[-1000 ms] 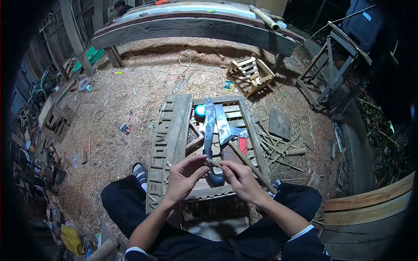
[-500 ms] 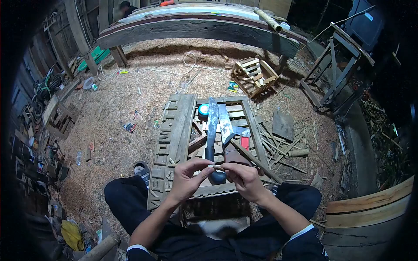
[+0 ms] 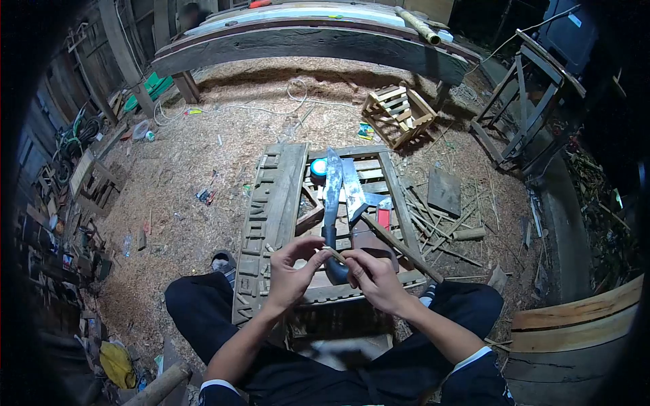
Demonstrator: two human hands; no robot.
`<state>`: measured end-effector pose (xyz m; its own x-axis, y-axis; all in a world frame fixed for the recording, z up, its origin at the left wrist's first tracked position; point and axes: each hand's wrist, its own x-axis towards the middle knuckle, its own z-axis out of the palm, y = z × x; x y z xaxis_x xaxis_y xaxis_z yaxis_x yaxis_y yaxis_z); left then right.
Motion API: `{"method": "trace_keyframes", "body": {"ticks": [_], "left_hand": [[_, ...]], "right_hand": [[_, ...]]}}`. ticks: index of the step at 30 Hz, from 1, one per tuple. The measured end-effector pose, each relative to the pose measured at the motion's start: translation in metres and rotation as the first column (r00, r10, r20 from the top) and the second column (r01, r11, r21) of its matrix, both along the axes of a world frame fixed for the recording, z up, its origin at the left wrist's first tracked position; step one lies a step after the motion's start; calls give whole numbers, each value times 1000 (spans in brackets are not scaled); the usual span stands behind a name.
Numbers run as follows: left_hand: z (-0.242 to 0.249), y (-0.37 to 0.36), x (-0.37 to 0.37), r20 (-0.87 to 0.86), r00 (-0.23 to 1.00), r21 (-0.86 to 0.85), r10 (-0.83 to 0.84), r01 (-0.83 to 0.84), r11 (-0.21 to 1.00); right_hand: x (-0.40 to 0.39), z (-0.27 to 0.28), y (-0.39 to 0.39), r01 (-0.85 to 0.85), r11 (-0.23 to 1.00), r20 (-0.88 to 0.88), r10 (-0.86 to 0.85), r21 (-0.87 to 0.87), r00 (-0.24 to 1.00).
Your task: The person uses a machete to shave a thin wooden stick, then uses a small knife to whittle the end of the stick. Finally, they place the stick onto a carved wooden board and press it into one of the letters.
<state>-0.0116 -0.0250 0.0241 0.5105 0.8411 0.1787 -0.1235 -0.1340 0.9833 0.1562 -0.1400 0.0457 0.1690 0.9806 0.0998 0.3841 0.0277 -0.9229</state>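
Note:
My left hand [image 3: 294, 274] and my right hand [image 3: 377, 279] meet above the near end of a low slatted wooden stand. Between their fingertips is a short thin stick [image 3: 336, 255], tilted down towards the right. Under my fingers lies a large machete [image 3: 333, 193], its blade pointing away from me. To its right rests a second broad blade [image 3: 353, 191]. A rounded black object [image 3: 336, 273] is partly hidden beneath my hands. A round blue container [image 3: 318, 168] and a red piece [image 3: 384, 216] also lie on the stand [image 3: 284, 196].
Ahead stands a long wooden workbench [image 3: 311, 51] with a bamboo pole [image 3: 418, 27] on it. A slatted crate [image 3: 399, 115] sits on the shavings-covered floor. Thin sticks [image 3: 440, 227] lie scattered at right, near planks [image 3: 579, 321]. A white cord [image 3: 237, 108] crosses the floor.
The stick has turned from nearly level to slanting, its right end lower. My right hand has moved slightly down and right, and my left thumb has shifted along the stick.

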Motion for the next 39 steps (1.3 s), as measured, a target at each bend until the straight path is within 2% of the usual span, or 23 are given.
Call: {"method": "trace_keyframes", "body": {"ticks": [1, 6, 12, 14, 16, 18, 20, 22, 23, 24, 25, 26, 28, 29, 30, 32, 33, 36, 37, 39], "left_hand": [[-2, 2, -1, -24, 1000, 57, -16, 17, 998], [-10, 13, -6, -68, 993, 96, -94, 100, 990], [-20, 20, -9, -97, 965, -102, -244, 234, 967], [-20, 20, -10, -139, 956, -86, -257, 247, 965], [-25, 20, -8, -173, 965, -68, -198, 189, 980], [-27, 22, -9, -176, 968, -101, -182, 166, 981], [-27, 23, -11, -178, 971, -137, -162, 139, 981], [-25, 23, -13, -238, 967, -80, -95, 77, 994], [-24, 24, -16, -235, 968, -82, -83, 65, 994], [-22, 25, -19, -299, 954, -9, 2, -5, 1000], [-21, 27, -24, -357, 930, 68, 92, -72, 995], [-22, 31, -28, -355, 928, 66, 109, -91, 994], [-31, 41, -41, -333, 879, 452, 340, -167, 876], [-38, 47, -50, -363, 873, 447, 326, -144, 883], [-40, 49, -54, -362, 869, 444, 338, -158, 882], [-43, 54, -64, -421, 748, 627, 514, -169, 760], [-48, 55, -70, -503, 725, 547, 471, -155, 822], [-62, 54, -83, -554, 659, 608, 510, -98, 788], [-66, 55, -85, -578, 684, 544, 445, -83, 835], [-72, 57, -86, -568, 709, 520, 418, -85, 850]], "right_hand": [[-1, 0, 0, 4, 1000, -22, -5, -24, 1000], [-5, -7, 1, -14, 998, 1, 14, -53, 1000], [-5, -18, 3, -42, 988, -64, 33, -146, 997], [-6, -20, 3, -27, 989, -78, 16, -143, 997], [-8, -18, 3, -11, 983, -78, -3, -182, 997], [-11, -27, 4, 57, 996, 165, -68, 67, 984], [-11, -28, 4, 50, 997, 176, -58, 50, 983], [-13, -33, 7, 39, 999, 189, -45, 32, 981], [-16, -44, 10, 37, 992, 212, -62, 117, 975], [-20, -49, 15, 26, 980, 234, -73, 199, 969], [-25, -54, 20, 41, 980, 238, -88, 197, 967], [-28, -58, 24, 22, 980, 239, -69, 195, 968], [-38, -50, 36, 40, 999, 297, -47, 31, 954], [-40, -59, 44, 15, 990, 332, -60, 138, 942], [-41, -63, 52, 0, 991, 334, -46, 135, 941], [-46, -70, 66, -3, 1000, 378, 0, 7, 926], [-50, -73, 74, -1, 1000, 370, -8, 24, 929], [-59, -80, 87, -54, 991, 412, -2, 124, 911], [-61, -81, 88, -50, 990, 395, -6, 131, 918], [-63, -85, 92, -48, 993, 412, 0, 107, 911]]}}
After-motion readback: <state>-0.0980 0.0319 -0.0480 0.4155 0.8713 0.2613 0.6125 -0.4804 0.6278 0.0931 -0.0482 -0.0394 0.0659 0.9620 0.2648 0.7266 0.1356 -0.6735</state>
